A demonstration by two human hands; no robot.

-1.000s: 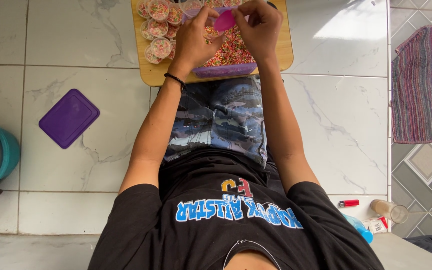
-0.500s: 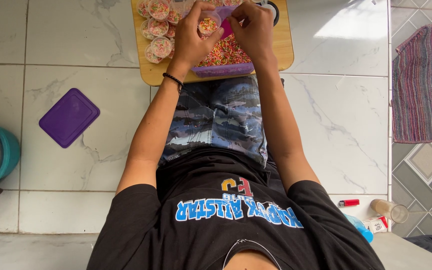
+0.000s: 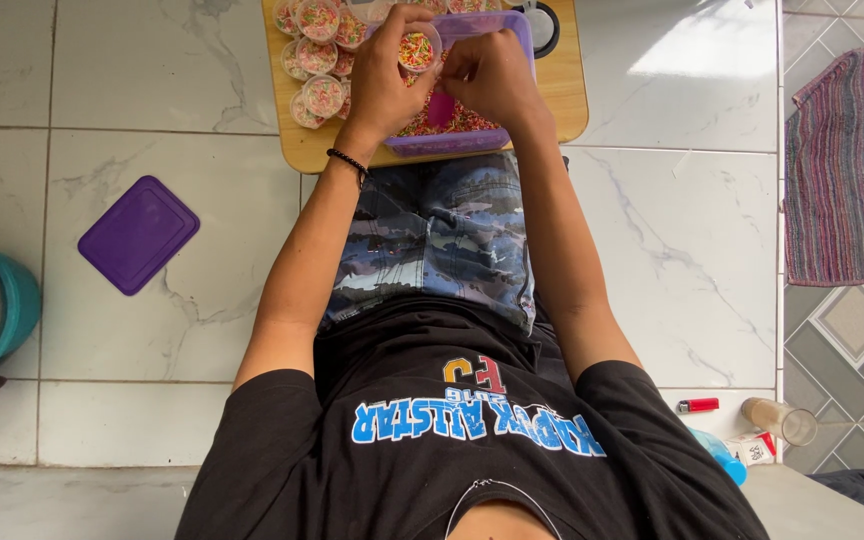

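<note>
Holding a small sprinkle-filled cup [image 3: 418, 48] over the purple tub [image 3: 472, 140], the left hand [image 3: 384, 85] grips closed round it; the right hand [image 3: 492, 75], just beside, pinches a pink scoop [image 3: 440, 108] below.

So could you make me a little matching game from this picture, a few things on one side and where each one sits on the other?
Things:
1. small sprinkle cup
2. purple lid
3. red lighter
4. striped rug

Places:
A. far right edge of the floor
B. floor tiles, picture's left, beside the forearm
C. held in the left hand over the purple tub
D. floor at lower right, next to a glass

Pairs: 1-C, 2-B, 3-D, 4-A
</note>
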